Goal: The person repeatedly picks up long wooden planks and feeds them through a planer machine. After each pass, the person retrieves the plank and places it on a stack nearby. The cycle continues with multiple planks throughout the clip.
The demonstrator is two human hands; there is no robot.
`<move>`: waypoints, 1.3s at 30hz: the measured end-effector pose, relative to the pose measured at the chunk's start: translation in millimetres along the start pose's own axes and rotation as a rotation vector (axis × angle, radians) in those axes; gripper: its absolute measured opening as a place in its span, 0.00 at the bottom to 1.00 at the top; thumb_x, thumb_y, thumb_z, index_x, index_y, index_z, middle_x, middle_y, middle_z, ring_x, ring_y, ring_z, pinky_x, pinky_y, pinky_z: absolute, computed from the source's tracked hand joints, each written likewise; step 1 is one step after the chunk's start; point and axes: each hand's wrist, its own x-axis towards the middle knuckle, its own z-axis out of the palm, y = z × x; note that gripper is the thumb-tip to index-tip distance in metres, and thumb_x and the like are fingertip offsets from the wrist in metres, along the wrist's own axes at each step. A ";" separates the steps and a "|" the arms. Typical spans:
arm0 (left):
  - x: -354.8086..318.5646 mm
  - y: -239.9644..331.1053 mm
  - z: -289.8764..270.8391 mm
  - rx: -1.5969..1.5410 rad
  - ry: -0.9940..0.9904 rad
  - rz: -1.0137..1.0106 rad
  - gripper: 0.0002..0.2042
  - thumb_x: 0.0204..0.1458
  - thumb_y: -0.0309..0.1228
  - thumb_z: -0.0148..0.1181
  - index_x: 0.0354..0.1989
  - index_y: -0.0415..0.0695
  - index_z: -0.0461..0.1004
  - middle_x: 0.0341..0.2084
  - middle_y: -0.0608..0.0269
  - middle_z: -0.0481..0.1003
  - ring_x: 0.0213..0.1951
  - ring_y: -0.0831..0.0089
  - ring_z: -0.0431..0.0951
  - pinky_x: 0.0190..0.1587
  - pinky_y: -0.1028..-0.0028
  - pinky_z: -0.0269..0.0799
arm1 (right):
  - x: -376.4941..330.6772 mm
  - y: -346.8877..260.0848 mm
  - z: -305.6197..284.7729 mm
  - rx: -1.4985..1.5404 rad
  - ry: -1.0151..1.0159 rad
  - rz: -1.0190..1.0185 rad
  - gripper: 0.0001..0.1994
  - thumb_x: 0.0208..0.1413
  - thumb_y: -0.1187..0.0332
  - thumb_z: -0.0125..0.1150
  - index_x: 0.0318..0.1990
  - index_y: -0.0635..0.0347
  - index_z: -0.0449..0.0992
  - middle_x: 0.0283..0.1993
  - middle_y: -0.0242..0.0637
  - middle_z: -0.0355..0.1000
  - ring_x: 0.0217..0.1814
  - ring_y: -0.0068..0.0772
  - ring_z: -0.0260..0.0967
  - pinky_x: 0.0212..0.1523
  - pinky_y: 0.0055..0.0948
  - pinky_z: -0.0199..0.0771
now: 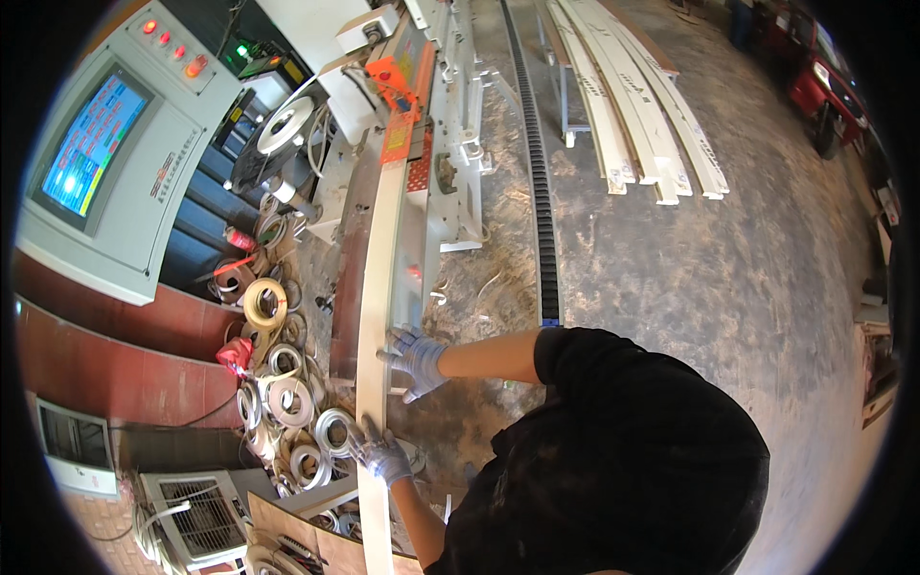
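Observation:
A long, narrow pale board (375, 316) runs from the lower edge up to an orange-marked machine (398, 81). Both my hands wear light grey gloves. My right hand (419, 360), the farther one, lies against the board's right edge with its fingers spread. Closer to the lower edge, my left hand (385, 457) rests on the board, fingers stretched over its face. The board's far end is hidden at the machine, and its near end runs out of view.
Rolls of edge tape (290, 401) lie heaped left of the board. A control panel with a lit screen (94, 144) stands at upper left. White boards (637, 96) rest on a stand at upper right, beyond a black floor track (540, 172). A red vehicle (815, 72) stands far right.

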 end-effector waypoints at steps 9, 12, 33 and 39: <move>-1.5 -6.3 3.5 0.038 0.013 0.016 0.31 0.51 0.38 0.58 0.67 0.58 0.61 0.68 0.49 0.54 0.66 0.46 0.55 0.69 0.54 0.47 | 0.6 -1.8 0.6 0.012 -0.013 0.024 0.56 0.41 0.30 0.59 0.72 0.54 0.47 0.74 0.60 0.38 0.78 0.59 0.31 0.74 0.49 0.26; -1.4 -10.0 6.8 0.056 -0.011 0.014 0.31 0.52 0.41 0.56 0.68 0.59 0.59 0.69 0.50 0.53 0.66 0.45 0.55 0.70 0.53 0.44 | 2.2 -0.9 4.0 0.006 0.022 0.008 0.55 0.41 0.29 0.57 0.72 0.55 0.48 0.74 0.61 0.39 0.77 0.60 0.31 0.74 0.49 0.25; -6.8 -11.4 7.1 0.059 -0.017 -0.003 0.31 0.54 0.43 0.52 0.69 0.60 0.55 0.69 0.51 0.51 0.69 0.51 0.50 0.71 0.53 0.39 | 4.1 -2.5 0.3 -0.073 -0.033 0.015 0.56 0.44 0.29 0.55 0.73 0.56 0.43 0.74 0.61 0.38 0.78 0.60 0.28 0.74 0.50 0.25; -4.7 -7.6 4.5 0.072 -0.012 0.004 0.31 0.54 0.42 0.53 0.69 0.59 0.56 0.69 0.52 0.52 0.69 0.51 0.51 0.71 0.54 0.40 | 10.8 4.5 -4.7 -0.044 -0.018 0.080 0.57 0.42 0.31 0.58 0.73 0.57 0.44 0.74 0.61 0.40 0.78 0.59 0.30 0.74 0.49 0.26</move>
